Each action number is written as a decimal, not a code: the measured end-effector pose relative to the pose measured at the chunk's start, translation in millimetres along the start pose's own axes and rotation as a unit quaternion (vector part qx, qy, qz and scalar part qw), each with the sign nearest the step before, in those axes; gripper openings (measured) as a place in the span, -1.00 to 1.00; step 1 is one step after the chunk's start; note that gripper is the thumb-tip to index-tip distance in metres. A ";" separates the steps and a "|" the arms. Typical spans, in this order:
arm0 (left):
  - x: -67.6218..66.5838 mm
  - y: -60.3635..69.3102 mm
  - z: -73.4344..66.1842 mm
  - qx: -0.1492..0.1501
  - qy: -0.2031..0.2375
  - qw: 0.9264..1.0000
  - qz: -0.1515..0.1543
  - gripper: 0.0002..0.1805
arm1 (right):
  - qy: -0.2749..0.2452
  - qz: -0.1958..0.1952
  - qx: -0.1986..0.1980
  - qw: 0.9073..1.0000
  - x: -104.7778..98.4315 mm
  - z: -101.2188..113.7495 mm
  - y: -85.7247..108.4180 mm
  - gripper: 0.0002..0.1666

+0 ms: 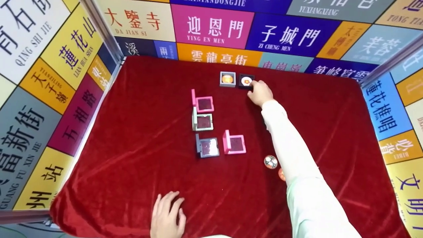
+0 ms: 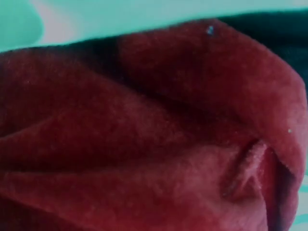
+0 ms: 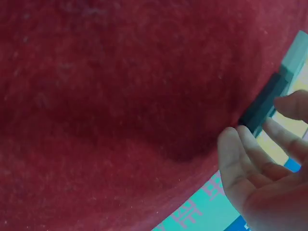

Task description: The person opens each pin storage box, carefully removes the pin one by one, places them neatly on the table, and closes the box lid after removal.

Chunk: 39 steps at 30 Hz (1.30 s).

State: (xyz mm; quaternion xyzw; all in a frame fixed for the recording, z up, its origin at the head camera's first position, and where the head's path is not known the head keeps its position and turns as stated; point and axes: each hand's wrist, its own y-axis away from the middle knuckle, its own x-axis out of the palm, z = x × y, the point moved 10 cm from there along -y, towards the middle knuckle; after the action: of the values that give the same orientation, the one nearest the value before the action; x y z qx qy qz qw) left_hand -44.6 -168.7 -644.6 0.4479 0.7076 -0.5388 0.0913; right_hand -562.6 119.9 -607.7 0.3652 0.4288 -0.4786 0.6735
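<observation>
At the far side of the red cloth, my right hand [image 1: 261,92] has its thumb and fingertips at the right edge of a small black square box [image 1: 243,85]. A round white badge with a red-orange centre [image 1: 246,81] shows inside it. In the right wrist view, the thumb and index finger pinch around the dark box [image 3: 263,101]. A grey square box [image 1: 227,84] with an orange round piece stands beside it on the left. Near the front edge my left hand [image 1: 168,216] rests on the cloth, fingers loosely bent and holding nothing. The left wrist view shows only cloth and sleeve.
Mid-table stand several cases with raised lids: a pink one [image 1: 205,103], a pale green one [image 1: 204,122], a dark blue one [image 1: 209,147] and another pink one [image 1: 235,144]. A round badge [image 1: 271,162] and an orange one [image 1: 282,174] lie by the right sleeve.
</observation>
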 end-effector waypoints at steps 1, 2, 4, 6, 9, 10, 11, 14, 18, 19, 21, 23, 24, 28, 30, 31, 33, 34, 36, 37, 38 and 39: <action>-0.7 0.4 -0.1 0.000 0.000 1.000 -0.005 -0.64 | 0.001 -0.001 0.001 1.000 1.6 0.1 -1.5 -0.49; -1.5 0.9 0.0 0.000 0.000 1.000 -0.010 -0.63 | 0.002 -0.004 0.002 1.000 2.8 0.0 -2.7 -0.49; -1.9 1.0 0.5 -0.001 0.001 1.000 -0.014 -0.63 | 0.004 -0.018 0.007 1.000 4.2 -1.8 -4.9 -0.52; -1.4 0.7 0.7 -0.001 0.002 1.000 -0.013 -0.63 | 0.012 -0.038 0.015 0.999 3.9 -4.3 -6.2 -0.57; -2.3 0.4 1.7 0.001 0.000 1.000 -0.013 -0.63 | 0.023 -0.067 0.020 0.997 3.7 -4.2 -7.0 -0.66; -2.4 0.3 0.4 0.002 0.001 1.000 -0.016 -0.64 | 0.029 -0.077 0.018 0.996 0.6 -4.6 -4.4 -0.68; -2.9 0.1 -0.3 0.002 0.002 1.000 -0.020 -0.64 | 0.034 -0.085 0.012 0.996 -2.7 -3.6 -1.5 -0.70; -5.4 -0.6 -0.3 -0.003 0.007 1.000 -0.030 -0.67 | 0.036 -0.111 -0.028 0.993 -13.1 5.2 9.9 -0.74; -8.1 -1.1 1.1 -0.011 0.016 0.999 -0.037 -0.70 | -0.014 -0.139 -0.117 0.983 -31.5 27.9 40.8 -0.82; -8.7 -1.0 1.4 -0.013 0.019 0.999 -0.039 -0.70 | -0.029 -0.145 -0.143 0.979 -36.3 34.9 53.1 -0.84; -9.5 -1.0 1.8 -0.021 0.024 0.999 -0.039 -0.70 | -0.054 -0.154 -0.198 0.966 -46.1 49.2 81.8 -0.86; -10.6 -2.7 1.4 -0.030 0.032 0.998 -0.040 -0.69 | -0.066 -0.165 -0.244 0.953 -56.8 62.1 114.1 -0.88; -11.4 -4.6 0.9 -0.035 0.036 0.998 -0.039 -0.69 | -0.069 -0.171 -0.264 0.947 -62.4 68.3 130.2 -0.88; -21.6 -20.5 -4.6 -0.047 0.047 0.997 -0.036 -0.65 | -0.098 -0.189 -0.309 0.927 -78.9 86.9 186.3 -0.85; -27.8 -34.8 -11.2 -0.046 0.054 0.997 -0.037 -0.64 | -0.113 -0.196 -0.322 0.919 -85.1 95.7 207.3 -0.83; -30.4 -43.7 -15.6 -0.045 0.060 0.997 -0.037 -0.64 | -0.120 -0.199 -0.328 0.916 -87.3 99.6 216.8 -0.82; -33.6 -64.7 -25.9 -0.042 0.075 0.996 -0.037 -0.61 | -0.128 -0.204 -0.337 0.910 -90.6 107.3 233.4 -0.81; -33.9 -76.8 -31.6 -0.040 0.086 0.995 -0.035 -0.58 | -0.127 -0.206 -0.342 0.908 -91.2 111.0 240.8 -0.81; -30.8 -103.3 -43.6 -0.033 0.105 0.993 -0.030 -0.50 | -0.120 -0.206 -0.352 0.905 -91.0 118.6 254.5 -0.81; -27.5 -117.5 -49.6 -0.029 0.111 0.993 -0.026 -0.46 | -0.117 -0.205 -0.357 0.904 -90.1 122.3 260.6 -0.81; -23.2 -131.8 -55.6 -0.024 0.115 0.993 -0.021 -0.39 | -0.114 -0.203 -0.361 0.903 -88.8 125.9 266.5 -0.80; -17.8 -146.1 -61.2 -0.020 0.117 0.993 -0.014 -0.32 | -0.111 -0.199 -0.364 0.903 -86.9 129.2 272.1 -0.80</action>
State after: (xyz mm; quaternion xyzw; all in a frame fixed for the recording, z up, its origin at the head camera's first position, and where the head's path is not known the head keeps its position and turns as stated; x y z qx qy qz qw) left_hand -119.6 -129.2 -509.5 0.4962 0.7302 -0.4696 0.0090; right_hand -287.6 107.0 -457.8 -0.0542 0.5599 -0.4506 0.6933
